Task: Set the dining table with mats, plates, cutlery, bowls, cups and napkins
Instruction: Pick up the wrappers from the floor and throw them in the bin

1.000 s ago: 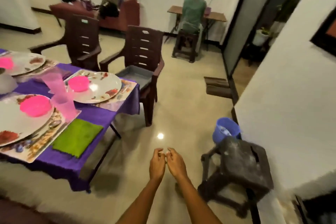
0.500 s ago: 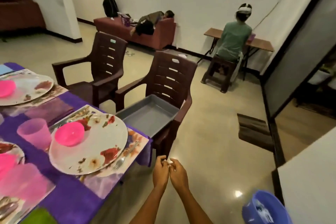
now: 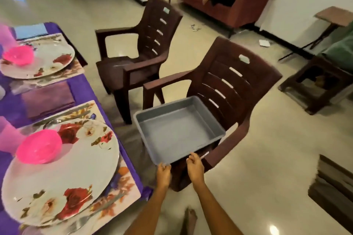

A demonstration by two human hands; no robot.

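Grey plastic forms the one tray (image 3: pixel 179 129), which sits on the seat of the nearer of two brown chairs (image 3: pixel 225 89) and holds nothing. Both hands grip its near rim: the left hand (image 3: pixel 163 174) curls over the corner, and the right hand (image 3: pixel 195 168) holds the edge just beside it, pinching a thin pale stick as well. On the purple-covered bench (image 3: pixel 80 89) lie two floral plates (image 3: pixel 63 170), each on a patterned mat (image 3: pixel 122 189), and each plate carries one pink bowl (image 3: pixel 39 148). A folded purple napkin (image 3: pixel 47 99) rests between the two settings, and cutlery (image 3: pixel 63 115) lies beside the nearer plate. Half a second earlier the hands were pressed together in the air short of the chair; now they are apart and on the tray, and the view has tipped downward.
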